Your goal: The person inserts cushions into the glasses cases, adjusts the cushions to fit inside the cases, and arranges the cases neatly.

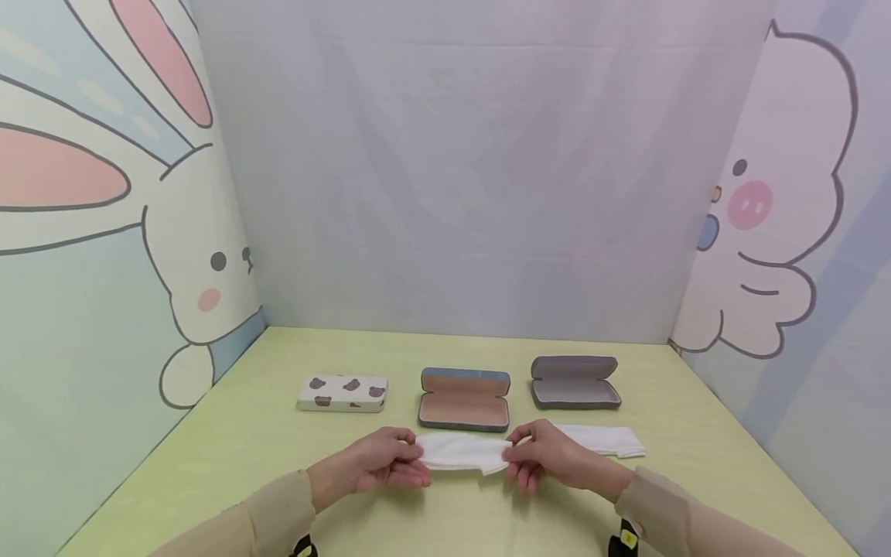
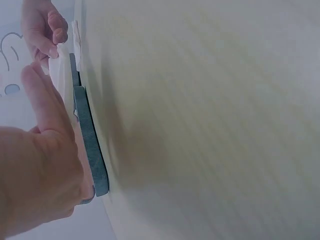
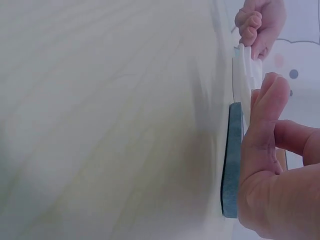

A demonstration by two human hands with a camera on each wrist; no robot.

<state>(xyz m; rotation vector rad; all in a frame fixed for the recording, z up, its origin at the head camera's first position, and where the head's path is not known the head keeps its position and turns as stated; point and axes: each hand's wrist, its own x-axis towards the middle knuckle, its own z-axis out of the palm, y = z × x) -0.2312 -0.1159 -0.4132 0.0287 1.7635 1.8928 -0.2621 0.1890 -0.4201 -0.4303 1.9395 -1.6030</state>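
Note:
A folded white cloth [image 1: 461, 452] is stretched level between my two hands, held a little above the table. My left hand [image 1: 385, 459] pinches its left end between thumb and fingers. At the right end, my right hand [image 1: 545, 455] pinches it the same way. Just behind the cloth lies a blue eyeglass case [image 1: 465, 428], lid up, with a pink-orange lining. In the left wrist view the cloth [image 2: 61, 75] hangs in front of that case [image 2: 92, 142]. A second folded white cloth [image 1: 612, 441] lies on the table, partly hidden behind my right hand.
At the back right stands a grey eyeglass case [image 1: 576, 393] with its lid up. A closed white case [image 1: 343, 394] with brown bear prints lies at the back left. The pale yellow table [image 1: 209, 480] ends at printed side panels and a plain back curtain [image 1: 459, 193].

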